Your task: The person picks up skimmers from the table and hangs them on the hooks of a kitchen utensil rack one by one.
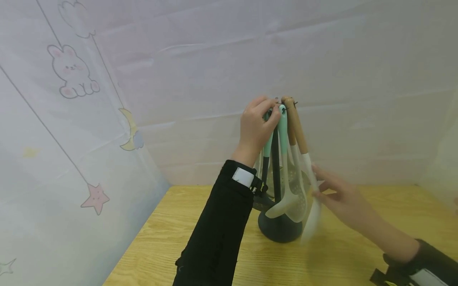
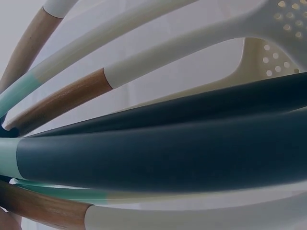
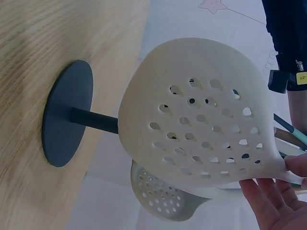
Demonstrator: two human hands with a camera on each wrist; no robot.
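A utensil stand with a dark round base (image 1: 280,232) and a dark pole (image 1: 275,159) stands on the wooden table (image 1: 214,222). Several utensils with mint, wood and white handles hang from its top. My left hand (image 1: 266,113) is raised to the top, fingers curled round the end of a mint-green handle (image 1: 282,127). My right hand (image 1: 322,186) reaches in low from the right, fingers straight against a blurred white utensil (image 1: 312,216). In the right wrist view a cream perforated skimmer (image 3: 201,124) lies against my right hand (image 3: 273,201), above a smaller slotted spoon (image 3: 163,196). The left wrist view shows only handles and the pole (image 2: 168,158).
A pale sheet with rabbit, moon and star drawings (image 1: 73,73) hangs behind and to the left of the table. The stand's base (image 3: 67,120) sits near the table's back edge. Bare wood lies in front of and to the right of the stand.
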